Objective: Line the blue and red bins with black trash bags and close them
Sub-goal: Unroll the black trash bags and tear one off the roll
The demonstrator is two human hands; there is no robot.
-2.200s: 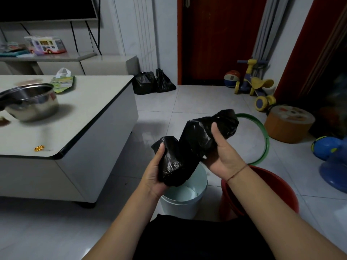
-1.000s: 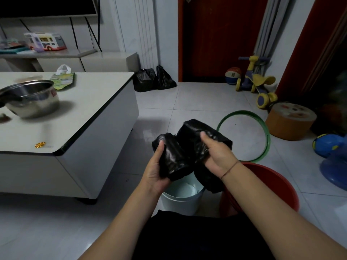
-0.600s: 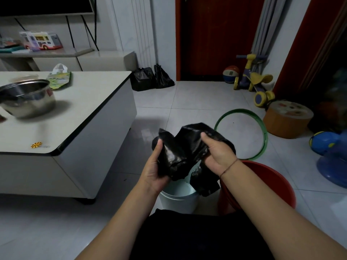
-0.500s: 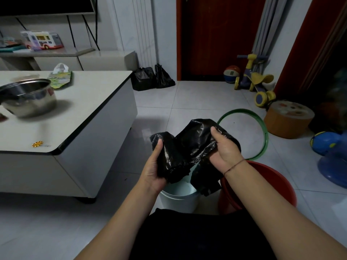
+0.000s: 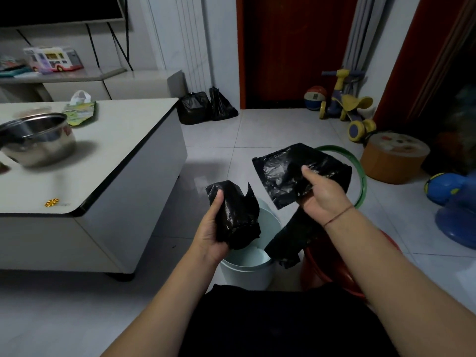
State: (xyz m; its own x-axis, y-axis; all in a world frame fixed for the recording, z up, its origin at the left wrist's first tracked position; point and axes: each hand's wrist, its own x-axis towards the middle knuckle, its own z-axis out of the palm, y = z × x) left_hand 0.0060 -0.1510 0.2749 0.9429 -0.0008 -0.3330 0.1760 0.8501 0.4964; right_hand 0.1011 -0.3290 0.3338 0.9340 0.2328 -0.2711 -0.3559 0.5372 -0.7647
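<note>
blue bin [image 5: 246, 273] beside red bin [image 5: 325, 269] — left hand [image 5: 210, 234]: bag roll [image 5: 237, 215] | right hand [image 5: 322, 199]: loose bag [image 5: 280, 173]

Trash bag [image 5: 288, 173] – thin glossy plastic; pot [image 5: 38, 143] – shiny metal.

The bin [image 5: 246, 275] stands left of the bucket [image 5: 332, 276], right of the table [image 5: 123, 130].

The single head camera is looking forward and down from close above the blue bin [image 5: 244, 275], facing the red door [image 5: 291, 52] beyond it.
</note>
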